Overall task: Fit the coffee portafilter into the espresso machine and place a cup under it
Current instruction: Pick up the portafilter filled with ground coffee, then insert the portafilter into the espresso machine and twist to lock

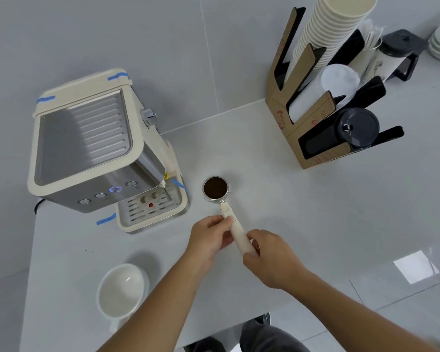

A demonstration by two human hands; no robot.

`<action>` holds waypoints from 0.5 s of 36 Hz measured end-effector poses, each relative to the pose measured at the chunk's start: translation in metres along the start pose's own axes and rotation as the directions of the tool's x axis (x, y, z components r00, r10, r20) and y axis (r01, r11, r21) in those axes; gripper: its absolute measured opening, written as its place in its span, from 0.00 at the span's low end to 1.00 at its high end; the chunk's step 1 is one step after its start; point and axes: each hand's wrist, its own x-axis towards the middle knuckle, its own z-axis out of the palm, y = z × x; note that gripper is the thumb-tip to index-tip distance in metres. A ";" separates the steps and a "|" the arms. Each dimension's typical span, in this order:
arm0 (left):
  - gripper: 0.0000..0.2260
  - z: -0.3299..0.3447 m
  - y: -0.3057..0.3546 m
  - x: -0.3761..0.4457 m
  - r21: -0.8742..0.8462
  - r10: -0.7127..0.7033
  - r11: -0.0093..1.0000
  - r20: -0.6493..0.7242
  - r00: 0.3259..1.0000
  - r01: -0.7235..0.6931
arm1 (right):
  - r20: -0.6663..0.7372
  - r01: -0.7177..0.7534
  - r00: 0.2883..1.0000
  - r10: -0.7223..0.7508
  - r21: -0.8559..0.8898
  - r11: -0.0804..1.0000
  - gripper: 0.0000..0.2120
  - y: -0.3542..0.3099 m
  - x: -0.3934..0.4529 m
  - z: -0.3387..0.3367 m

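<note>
Portafilter [216, 188]: filled with grounds, on counter [290, 212] right of espresso machine [92, 148]. Handle gripped by left hand [210, 236] and right hand [272, 255]. Cup [121, 290]: empty, near counter's front left.

The portafilter [216, 188], its basket full of dark grounds, has a cream handle pointing toward the viewer. The cream-and-steel espresso machine [92, 146] sits left (one button glowing). A white cup [121, 288] stands upright nearby.
</note>
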 end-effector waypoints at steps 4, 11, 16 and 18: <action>0.07 -0.010 0.002 -0.011 -0.029 0.015 0.999 0.004 1.000 -0.015 | 0.010 0.024 1.000 -0.024 0.009 1.000 0.08 -0.009 -0.010 0.000; 0.06 -0.030 -0.002 -0.029 -0.040 0.036 0.999 -0.013 0.999 -0.036 | 0.073 0.024 0.997 -0.028 0.056 0.998 0.11 -0.020 -0.025 0.007; 0.05 -0.044 -0.002 -0.038 -0.044 0.057 0.997 -0.019 0.998 -0.057 | 0.211 -0.037 0.977 -0.005 0.196 0.980 0.15 -0.024 -0.025 0.010; 0.05 -0.049 -0.001 -0.040 -0.041 0.067 0.997 -0.019 0.998 -0.068 | 0.268 -0.071 0.963 -0.003 0.266 0.961 0.18 -0.028 -0.023 0.010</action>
